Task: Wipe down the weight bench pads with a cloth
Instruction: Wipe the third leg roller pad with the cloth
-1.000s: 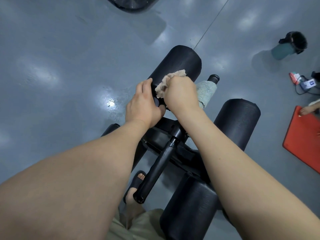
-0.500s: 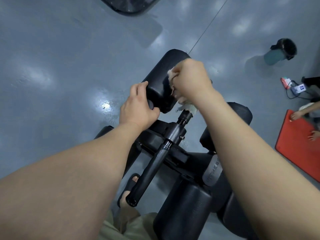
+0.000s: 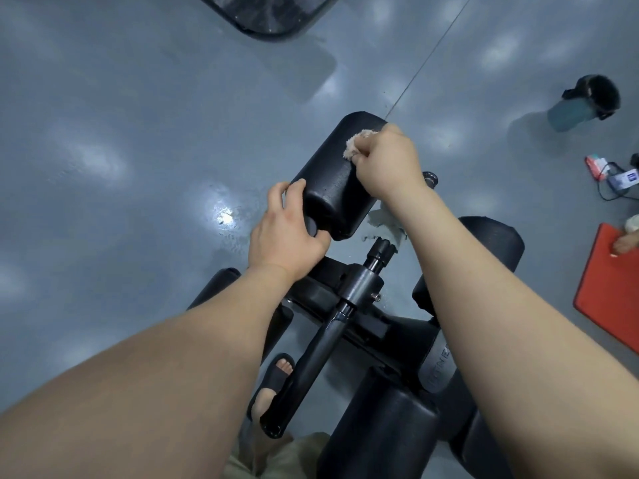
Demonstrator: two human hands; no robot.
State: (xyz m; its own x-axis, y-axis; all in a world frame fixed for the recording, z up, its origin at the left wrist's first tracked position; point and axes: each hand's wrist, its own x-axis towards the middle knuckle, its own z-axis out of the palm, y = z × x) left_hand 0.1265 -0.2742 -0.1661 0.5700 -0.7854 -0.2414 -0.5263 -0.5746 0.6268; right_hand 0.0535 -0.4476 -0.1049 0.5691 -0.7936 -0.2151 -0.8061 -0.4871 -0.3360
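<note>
Change: since a second ago, the cloth point(image 3: 356, 144) is being carried by the right hand point(image 3: 387, 164) from the near end of the top pad point(image 3: 328, 178) up towards its far end; the near end is still being held by the left hand point(image 3: 287, 231).
Right hand: the cloth is being clutched in curled fingers and pressed against the pad's upper right side.
Cloth: a pale bunch is being shown past the knuckles, touching the pad near its far end; a grey tail is being left hanging under the wrist.
Left hand: the pad's near end is being clasped, with fingers wrapped over the left edge and the thumb laid on the end face.
Other pads: a right pad point(image 3: 498, 243) is being partly hidden by the right forearm; a near pad point(image 3: 380, 430) is being seen at the bottom.
Bar point(image 3: 321, 357): is being seen running between the forearms towards the top pad.
Floor point(image 3: 121, 133): a bottle point(image 3: 581, 105) and a red mat point(image 3: 608, 292) are being seen at the right, well apart from the pads.
</note>
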